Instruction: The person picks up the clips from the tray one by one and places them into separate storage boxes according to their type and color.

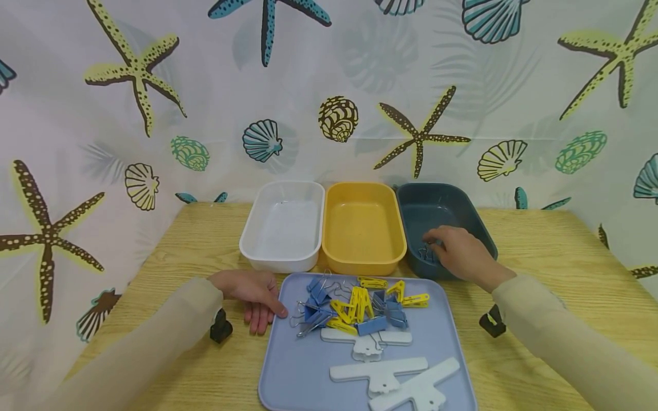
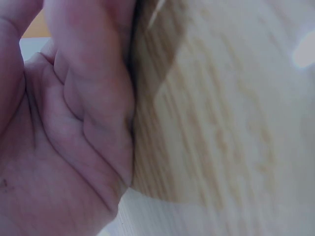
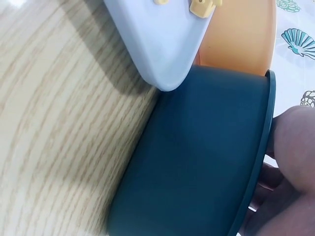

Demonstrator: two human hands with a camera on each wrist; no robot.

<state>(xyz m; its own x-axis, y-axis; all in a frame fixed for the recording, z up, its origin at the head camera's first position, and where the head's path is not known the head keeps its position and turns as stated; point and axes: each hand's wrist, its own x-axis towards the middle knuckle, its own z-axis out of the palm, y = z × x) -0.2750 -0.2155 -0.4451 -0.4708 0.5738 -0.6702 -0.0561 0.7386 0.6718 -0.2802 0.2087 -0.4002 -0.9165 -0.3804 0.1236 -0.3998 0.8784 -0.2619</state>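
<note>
My right hand (image 1: 457,251) reaches into the dark teal bin (image 1: 473,214), fingers bent downward. Silver wire handles of a binder clip (image 1: 424,252) show just below its fingertips; whether the fingers pinch the clip cannot be made out. In the right wrist view the bin's wall (image 3: 197,152) hides the fingertips. My left hand (image 1: 254,294) rests at the left edge of the lavender tray (image 1: 293,365), its thumb at the rim and its fingers loose on the table. On the tray lie blue binder clips (image 1: 371,325), yellow clothespins (image 1: 360,302) and white bag clips (image 1: 377,371).
Left of the dark bin stand a yellow bin (image 1: 365,228) and a white bin (image 1: 283,228), side by side behind the tray. All sit on a wood-grain table (image 1: 195,245). A cloth printed with starfish and shells (image 1: 319,68) hangs behind.
</note>
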